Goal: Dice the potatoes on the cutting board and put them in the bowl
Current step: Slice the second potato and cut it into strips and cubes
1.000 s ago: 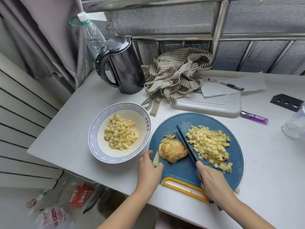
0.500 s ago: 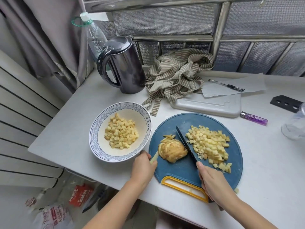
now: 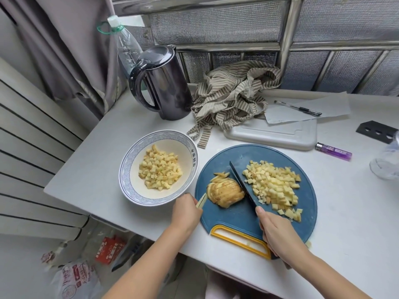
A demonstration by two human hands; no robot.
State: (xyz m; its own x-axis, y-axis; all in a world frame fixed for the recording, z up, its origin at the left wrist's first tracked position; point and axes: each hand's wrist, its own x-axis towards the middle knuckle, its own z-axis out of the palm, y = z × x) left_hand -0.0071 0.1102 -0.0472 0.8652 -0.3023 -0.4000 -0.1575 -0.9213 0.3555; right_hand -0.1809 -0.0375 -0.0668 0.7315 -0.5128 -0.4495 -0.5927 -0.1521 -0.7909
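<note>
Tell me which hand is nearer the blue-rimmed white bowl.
Left. The left hand, pinching a pale potato strip, is beside the bowl's near rim; the right hand, gripping the dark knife, is farther off, over the blue round cutting board.

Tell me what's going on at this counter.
A person is dicing potatoes. The right hand grips a dark knife, its blade on the blue cutting board between a sliced potato piece and a pile of dice. The left hand pinches a potato strip at the board's left edge. The bowl beside it holds more dice.
</note>
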